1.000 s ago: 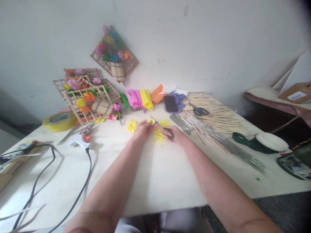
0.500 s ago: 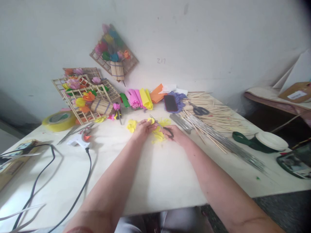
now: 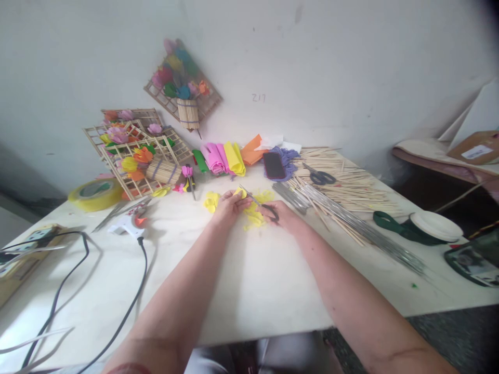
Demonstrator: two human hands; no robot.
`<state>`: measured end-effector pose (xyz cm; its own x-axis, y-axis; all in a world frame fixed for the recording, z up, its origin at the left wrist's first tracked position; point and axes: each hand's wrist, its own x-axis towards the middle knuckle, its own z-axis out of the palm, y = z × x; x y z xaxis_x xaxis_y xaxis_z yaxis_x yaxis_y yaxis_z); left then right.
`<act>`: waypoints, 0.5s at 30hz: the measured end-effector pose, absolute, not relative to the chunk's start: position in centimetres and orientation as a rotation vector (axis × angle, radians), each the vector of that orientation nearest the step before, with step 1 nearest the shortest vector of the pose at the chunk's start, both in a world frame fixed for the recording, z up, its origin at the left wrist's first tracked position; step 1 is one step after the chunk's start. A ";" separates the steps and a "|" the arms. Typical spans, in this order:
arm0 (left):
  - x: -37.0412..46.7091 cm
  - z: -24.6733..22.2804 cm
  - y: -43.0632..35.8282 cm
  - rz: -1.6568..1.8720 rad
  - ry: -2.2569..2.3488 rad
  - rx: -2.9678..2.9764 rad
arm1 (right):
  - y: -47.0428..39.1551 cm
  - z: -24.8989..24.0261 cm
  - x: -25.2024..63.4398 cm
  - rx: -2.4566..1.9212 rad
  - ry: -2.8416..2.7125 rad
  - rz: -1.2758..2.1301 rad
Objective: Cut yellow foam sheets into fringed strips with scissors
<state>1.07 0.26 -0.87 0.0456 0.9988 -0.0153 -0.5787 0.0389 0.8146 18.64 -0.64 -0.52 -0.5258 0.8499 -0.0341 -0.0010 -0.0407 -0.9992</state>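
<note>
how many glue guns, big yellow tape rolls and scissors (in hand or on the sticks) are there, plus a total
Glue gun: 1
Big yellow tape roll: 1
Scissors: 2
Total: 4

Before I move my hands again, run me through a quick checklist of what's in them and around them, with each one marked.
1. Scissors held in the right hand: ok.
2. Yellow paper piece held in the left hand: ok.
3. Scissor blades clear of the left hand: cannot tell; they are very close together in this view.
4. Area around the hands free of offcuts: not ok; yellow scraps lie there.
5. White corded tool away from both hands: ok, off to the left.
6. Phone away from the blades: ok, farther back.
</note>
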 end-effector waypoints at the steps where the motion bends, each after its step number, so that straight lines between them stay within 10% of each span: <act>1: 1.1 -0.9 0.3 1.391 0.735 0.741 | -0.7 -0.5 18.6 -0.923 -1.577 1.636; 15: 1.2 -0.8 0.3 1.412 0.736 0.702 | -0.6 -0.6 18.6 -0.899 -1.563 1.643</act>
<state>1.15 0.28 -0.77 0.0212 0.9992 -0.0344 -0.6002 0.0402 0.7988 18.61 -0.59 -0.65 -0.5240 0.8514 -0.0236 -0.0189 -0.0393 -0.9990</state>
